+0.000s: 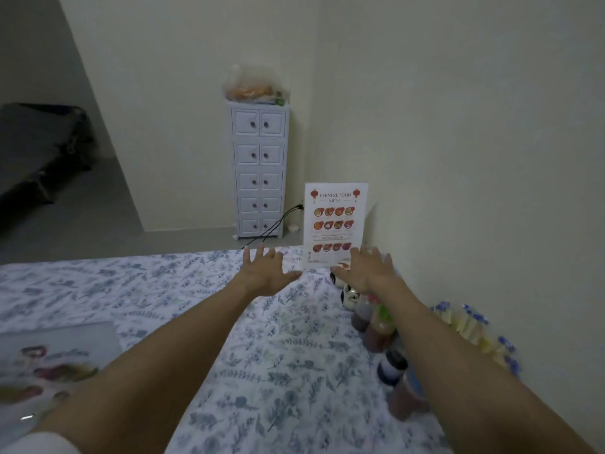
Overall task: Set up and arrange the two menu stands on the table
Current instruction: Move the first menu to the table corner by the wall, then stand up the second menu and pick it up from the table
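So the upright clear menu stand with the white "Chinese Food Menu" sheet [334,224] is being kept at about 1 o'clock on the tabletop covered in the white-and-blue leaf-print cloth [203,290], right by the far edge and close to the cream wall. The second menu stand, a flat clear one with a food-picture sheet [49,365], is lying way down at 8 o'clock, well apart from the first.

Both arms are being stretched out toward the upright stand. The left hand [263,271] is being held with the grip wide open, fingers spread, nothing in it, just left of the stand's lower corner. The right hand [366,270] is being held open too, empty, overlapping the stand's bottom right corner. Whether it's actually touching can't be told, everything's a bit blurry.

What could go wrong, as a guess:
- The stand is sitting near the far edge at 12 to 1 o'clock, so a clumsy nudge from either hand is probably enough for it to be tipped back or pushed off.
- The row of sauce bottles with dark and red contents [376,329], running from 3 to 5 o'clock, is being passed over by the right forearm. If that arm is dropped or swung, bottles are likely to be knocked over onto the cloth.
- The small black-and-white figurine [348,294] just under the right wrist could be clipped as well.
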